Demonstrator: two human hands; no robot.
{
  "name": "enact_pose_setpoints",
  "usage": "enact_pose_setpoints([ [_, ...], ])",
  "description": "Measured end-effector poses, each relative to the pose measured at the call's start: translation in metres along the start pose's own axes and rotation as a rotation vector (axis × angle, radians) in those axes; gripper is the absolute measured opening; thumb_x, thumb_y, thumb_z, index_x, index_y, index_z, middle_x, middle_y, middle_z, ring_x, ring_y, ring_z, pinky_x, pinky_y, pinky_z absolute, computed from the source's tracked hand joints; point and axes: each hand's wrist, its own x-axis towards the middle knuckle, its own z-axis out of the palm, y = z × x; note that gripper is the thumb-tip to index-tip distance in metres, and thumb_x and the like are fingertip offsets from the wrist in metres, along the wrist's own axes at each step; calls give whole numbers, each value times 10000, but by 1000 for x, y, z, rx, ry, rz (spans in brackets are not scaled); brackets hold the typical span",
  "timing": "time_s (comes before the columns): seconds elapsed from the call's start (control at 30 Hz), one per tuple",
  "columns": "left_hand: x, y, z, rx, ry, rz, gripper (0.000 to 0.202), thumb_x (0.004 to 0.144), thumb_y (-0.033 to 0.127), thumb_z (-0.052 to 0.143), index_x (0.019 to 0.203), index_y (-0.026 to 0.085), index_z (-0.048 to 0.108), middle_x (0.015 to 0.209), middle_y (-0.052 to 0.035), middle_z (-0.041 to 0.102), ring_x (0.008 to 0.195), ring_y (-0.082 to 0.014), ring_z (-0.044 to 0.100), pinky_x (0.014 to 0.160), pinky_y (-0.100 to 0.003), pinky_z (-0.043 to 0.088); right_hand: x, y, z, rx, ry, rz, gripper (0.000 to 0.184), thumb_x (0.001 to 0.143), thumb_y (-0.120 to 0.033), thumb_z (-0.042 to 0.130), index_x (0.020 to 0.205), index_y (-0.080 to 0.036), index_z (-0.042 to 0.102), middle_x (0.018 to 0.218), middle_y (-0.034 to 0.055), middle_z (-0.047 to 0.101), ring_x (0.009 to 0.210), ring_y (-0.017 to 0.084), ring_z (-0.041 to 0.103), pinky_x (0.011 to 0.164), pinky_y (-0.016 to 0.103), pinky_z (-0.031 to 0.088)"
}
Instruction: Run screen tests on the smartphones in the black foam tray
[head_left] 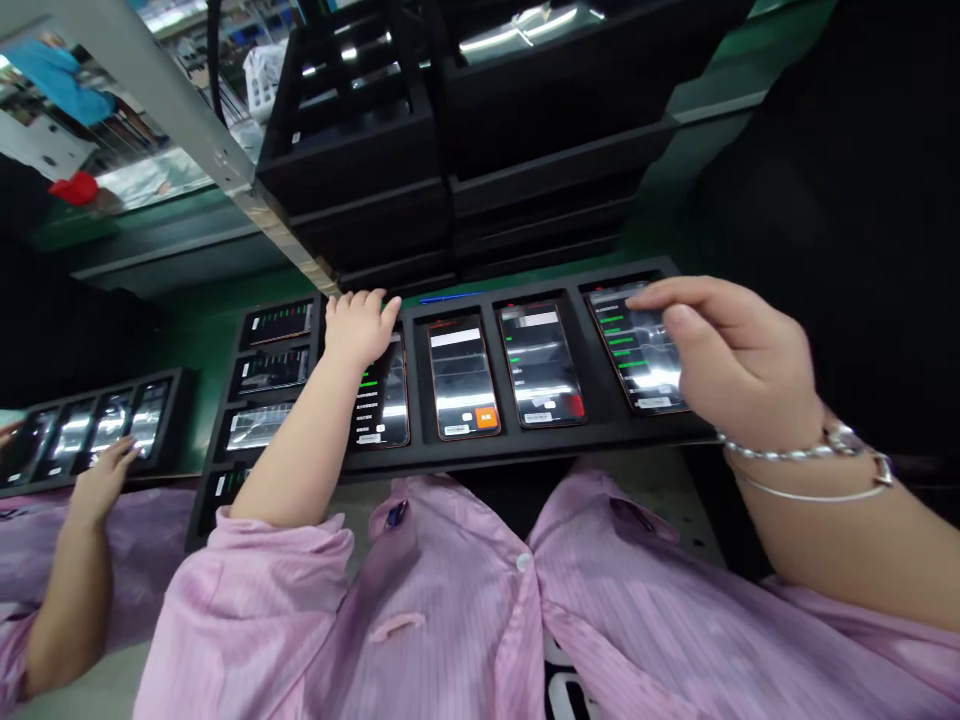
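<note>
In front of me lies a black foam tray (418, 385) with several smartphones in separate slots, screens up and lit. My right hand (742, 360) is over the rightmost phone (637, 360), its index fingertip at the upper part of that screen, which shows green lines of text. My left hand (360, 325) rests open at the far edge of the tray, over the top of the leftmost phone (386, 400), and partly hides it. Between them are a phone with an orange button (463, 375) and a phone with a red button (541, 365). Neither hand holds anything.
A second black tray of phones (270, 370) adjoins on the left. Stacked black trays (360, 200) stand behind, beside a grey metal post (195, 110). A blue pen (450, 298) lies beyond the tray. At far left, another person's hand (105, 480) touches a further phone tray (176, 410).
</note>
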Motion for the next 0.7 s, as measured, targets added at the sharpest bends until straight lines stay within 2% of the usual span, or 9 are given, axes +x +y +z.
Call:
enact_pose_setpoints([
  [0.03,-1,0,0,-3,-12,-1,517,1070,452,351,1438,204,618,1504,-145,605,1488,-369,443,1285,-636,194,-7,-1,-3,8,30,-12,215,1013,-328,569,1089,-246,752,1103,66,756,1043,232,713,918,413,568],
  [0.1,-5,2,-6,-61,69,9,524,1072,441,336,1476,212,577,1541,-134,577,1482,-338,459,1293,-613,203,-20,2,-7,-13,84,-36,200,1005,-315,573,1072,-253,751,1091,76,754,1050,252,716,937,450,578],
  [0.23,-34,5,-38,-267,418,94,513,1081,472,341,1464,218,569,1494,-108,607,1438,-288,515,1261,-506,338,-43,18,-19,-193,71,-27,204,997,-337,536,1046,-264,720,1059,103,753,1053,291,724,956,505,602],
  [0.3,-61,3,-52,-359,520,187,476,1087,485,381,1456,258,578,1476,-62,617,1440,-280,517,1258,-478,360,-51,28,-27,-285,14,-26,208,994,-340,523,1043,-262,709,1049,110,757,1048,297,729,956,510,609],
  [0.33,-76,1,-56,-391,501,207,452,1091,468,398,1469,286,564,1489,-39,606,1448,-273,511,1258,-472,364,-55,32,-30,-313,-10,-31,206,993,-331,521,1047,-259,706,1049,111,759,1048,296,731,955,510,611],
  [0.4,-107,0,-57,-430,439,231,435,1079,444,445,1471,295,561,1489,-54,604,1434,-279,527,1240,-486,388,-60,40,-34,-338,-49,-46,197,989,-301,527,1063,-258,704,1058,108,763,1064,295,732,963,505,612],
  [0.53,-156,-2,-38,-351,273,176,490,1005,447,586,1464,279,555,1515,-125,573,1444,-343,514,1256,-572,345,-63,47,-35,-353,-114,-96,190,971,-246,558,1102,-265,694,1086,98,772,1156,309,717,1041,517,583],
  [0.63,-178,-5,-23,-218,299,74,516,960,442,666,1439,273,575,1527,-152,553,1470,-390,472,1279,-626,263,-63,44,-31,-455,-151,-150,162,975,-212,563,1078,-234,685,1038,102,775,1136,335,726,1089,570,545],
  [0.7,-186,-7,-15,-190,328,15,513,958,441,670,1429,257,584,1532,-170,540,1479,-399,456,1270,-625,274,-61,37,-25,-505,-148,-181,157,978,-198,566,1091,-212,675,1025,109,772,1143,347,723,1100,594,530],
])
